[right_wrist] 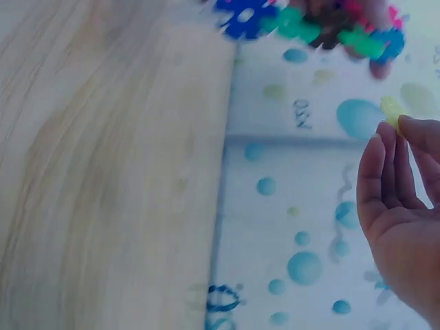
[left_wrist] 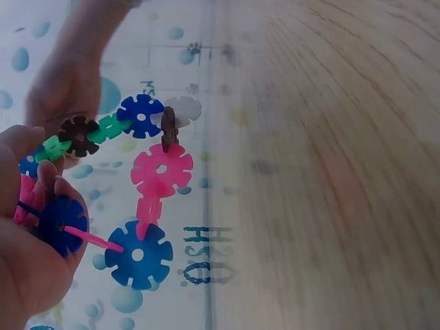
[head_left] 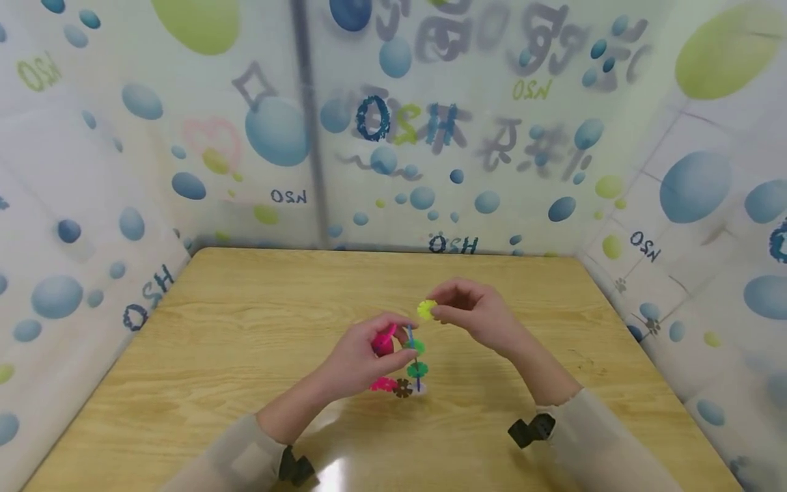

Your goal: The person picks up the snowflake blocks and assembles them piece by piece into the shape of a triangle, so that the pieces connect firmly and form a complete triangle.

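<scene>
My left hand grips a chain of notched plastic snowflake discs linked edge to edge. In the left wrist view the chain bends round from a blue disc through pink discs, a brown disc and a whitish disc to blue, green and brown ones. Part of it is hidden behind the left fingers. My right hand pinches a single yellow snowflake disc between thumb and fingertips, just above and to the right of the chain's upper end. A gap separates the yellow disc from the chain in the right wrist view.
The wooden table reaches back to a curtain wall printed with bubbles and lettering. Similar printed sheets close in the left side and the right side. Dark wrist straps sit at both cuffs.
</scene>
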### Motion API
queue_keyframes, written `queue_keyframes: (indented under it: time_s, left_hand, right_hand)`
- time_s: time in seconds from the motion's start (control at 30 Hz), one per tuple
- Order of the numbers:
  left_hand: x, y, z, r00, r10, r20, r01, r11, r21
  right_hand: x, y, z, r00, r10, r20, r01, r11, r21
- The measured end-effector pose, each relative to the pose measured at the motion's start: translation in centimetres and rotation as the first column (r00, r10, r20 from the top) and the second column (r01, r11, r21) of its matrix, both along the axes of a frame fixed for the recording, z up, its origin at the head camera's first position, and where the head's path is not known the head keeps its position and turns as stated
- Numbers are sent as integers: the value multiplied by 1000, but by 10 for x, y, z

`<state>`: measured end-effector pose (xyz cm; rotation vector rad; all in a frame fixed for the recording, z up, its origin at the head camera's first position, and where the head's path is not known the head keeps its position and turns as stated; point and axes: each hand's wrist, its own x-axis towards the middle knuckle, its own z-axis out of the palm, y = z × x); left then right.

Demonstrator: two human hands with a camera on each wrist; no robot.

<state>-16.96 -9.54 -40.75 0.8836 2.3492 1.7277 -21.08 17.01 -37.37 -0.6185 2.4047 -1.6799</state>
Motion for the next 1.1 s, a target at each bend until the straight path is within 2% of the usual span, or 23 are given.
queue_keyframes:
  time_s: [0.2,0.53,0.73,0.9,1.0,1.1]
  left_hand:
    - [-1,2,-2,1000,-3,6,3,999,-47]
    - [-2,3,-3,1000,-4,-2,4,995,-98]
    - [-2,4,-2,1000,-17,4,18,995,-94]
    - [-4,5,-1,999,-9,-31,6,994,-106]
    - [-4,5,-1,999,4,-49,-10,992,-128]
    - [-3,5,0,1000,5,-28,-8,991,-132]
  right_hand:
    - [19,-15,21,996,63,-68,-64,998,-12]
    - [22,-24,21,983,130,-127,-131,991,0]
    - [25,-29,21,980,112,-166,-104,993,58]
    - [28,-34,23,968,88,-233,-63,992,113]
    - [30,-36,23,959,78,-273,-47,992,120]
    - [31,-38,22,951,74,-300,-41,993,113]
